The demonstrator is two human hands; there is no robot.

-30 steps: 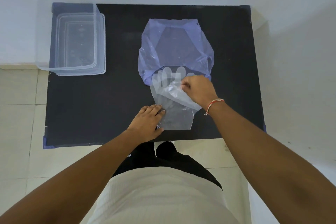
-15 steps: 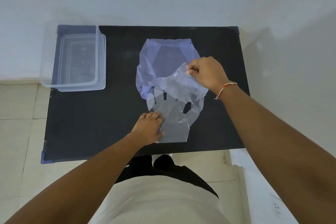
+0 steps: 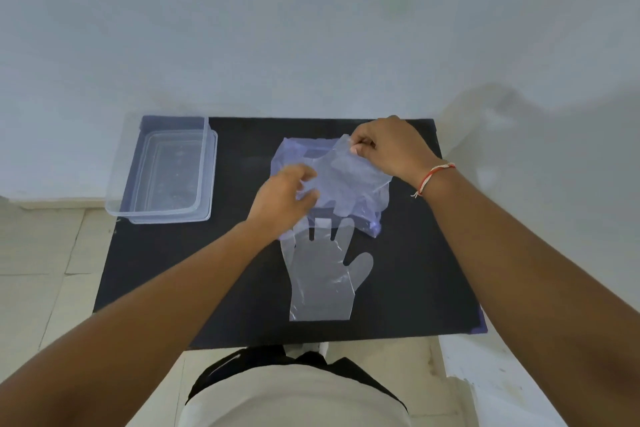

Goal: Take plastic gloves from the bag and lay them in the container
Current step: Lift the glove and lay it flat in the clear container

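A black table (image 3: 156,270) stands against a pale wall, and everything else is placed from it. At its far left corner sits a clear container (image 3: 162,172), open on top, with nothing visible inside, resting on what looks like its lid. Near the table's far middle lies a bluish bag (image 3: 367,218), mostly covered by the hands and the plastic they hold.

The right hand (image 3: 388,146), with a red and white thread at the wrist, is raised over the far part of the table. Its thumb and fingers are pinched shut on the upper edge of a clear glove (image 3: 346,177), which hangs from that grip over the bag. The left hand (image 3: 284,198) is at the left edge of the same glove, fingers curled toward the plastic; it is blurred, so whether it grips or only touches the glove cannot be told.

A second glove (image 3: 322,281) lies flat on the table nearer the person, cuff toward the near edge, fingertips reaching up to the bag. Neither hand touches it. It is well apart from the container.
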